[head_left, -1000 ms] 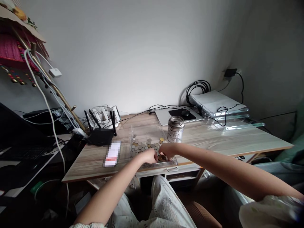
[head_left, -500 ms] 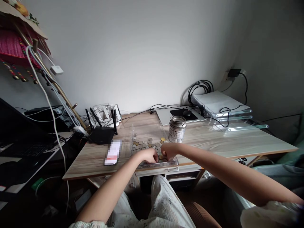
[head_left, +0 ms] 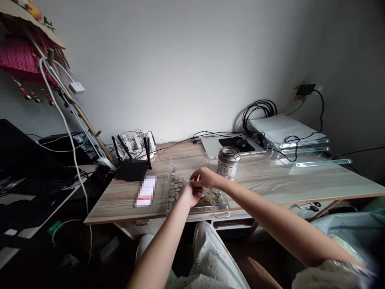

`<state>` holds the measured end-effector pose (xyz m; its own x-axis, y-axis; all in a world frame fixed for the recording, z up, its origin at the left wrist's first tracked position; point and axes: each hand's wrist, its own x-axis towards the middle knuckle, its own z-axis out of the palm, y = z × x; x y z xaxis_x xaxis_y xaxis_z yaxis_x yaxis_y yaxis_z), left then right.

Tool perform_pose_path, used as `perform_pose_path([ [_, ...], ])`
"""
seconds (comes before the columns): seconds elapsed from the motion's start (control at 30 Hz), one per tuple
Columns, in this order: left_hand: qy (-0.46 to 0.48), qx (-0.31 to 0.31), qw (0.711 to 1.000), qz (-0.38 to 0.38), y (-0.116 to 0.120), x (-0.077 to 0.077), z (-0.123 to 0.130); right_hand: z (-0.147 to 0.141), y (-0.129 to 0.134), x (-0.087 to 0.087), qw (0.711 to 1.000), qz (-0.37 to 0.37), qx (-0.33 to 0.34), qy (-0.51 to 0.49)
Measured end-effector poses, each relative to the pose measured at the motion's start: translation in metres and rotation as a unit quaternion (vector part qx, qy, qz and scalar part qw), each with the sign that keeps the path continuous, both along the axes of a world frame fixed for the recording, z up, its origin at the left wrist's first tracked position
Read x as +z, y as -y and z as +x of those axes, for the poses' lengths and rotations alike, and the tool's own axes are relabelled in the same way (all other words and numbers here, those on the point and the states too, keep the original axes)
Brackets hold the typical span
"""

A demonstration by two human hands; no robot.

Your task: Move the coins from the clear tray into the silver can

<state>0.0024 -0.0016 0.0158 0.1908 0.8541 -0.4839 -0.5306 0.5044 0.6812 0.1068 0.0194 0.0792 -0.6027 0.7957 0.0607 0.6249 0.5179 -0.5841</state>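
So both hands meet over the clear tray [head_left: 223, 207] of coins [head_left: 177, 186]: left hand [head_left: 190, 195] cupped palm-up, right hand [head_left: 204, 178] just above it with fingertips pinched, can't tell on what. Tin can [head_left: 228, 163] sits just beyond the right hand.

Metal coins in clear plastic on pale wood-grain

The shallow clear plastic tray [head_left: 183, 165] is glossy and see-through; its round silver and brass-coloured coins [head_left: 176, 187] are dull metal. Right of the tray, the grey metal can [head_left: 228, 163] shines softly. The light wood-grain worktop [head_left: 300, 176] under the tray looks smooth, faintly sheened.
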Motion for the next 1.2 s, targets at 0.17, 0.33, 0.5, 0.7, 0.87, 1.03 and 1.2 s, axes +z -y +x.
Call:
perform_pose_path([
  [0.17, 0.067, 0.062, 0.996, -0.015, 0.002, -0.004, -0.014, 0.02, 0.013, -0.014, 0.992, 0.095, -0.059, 0.058],
  [0.33, 0.128, 0.092, 0.987, -0.016, 0.007, -0.003, -0.026, 0.042, 0.024, -0.037, 0.98, 0.035, 0.084, 0.178],
  [0.5, 0.169, 0.11, 0.979, -0.025, 0.008, -0.003, -0.026, 0.038, 0.021, -0.038, 0.959, 0.014, 0.144, 0.242],
  [0.7, 0.172, 0.142, 0.974, -0.034, 0.008, -0.005, -0.024, 0.029, 0.009, -0.029, 0.917, -0.062, 0.166, 0.357],
  [0.87, 0.173, 0.156, 0.972, -0.038, 0.008, -0.007, -0.021, 0.028, 0.011, -0.026, 0.897, -0.041, 0.174, 0.404],
  [1.03, 0.173, 0.144, 0.974, -0.028, 0.008, -0.01, -0.019, 0.028, 0.011, -0.029, 0.91, -0.1, 0.137, 0.379],
  [1.2, 0.169, 0.114, 0.979, -0.024, 0.008, -0.01, -0.02, 0.025, 0.006, -0.023, 0.92, -0.131, 0.088, 0.359],
])
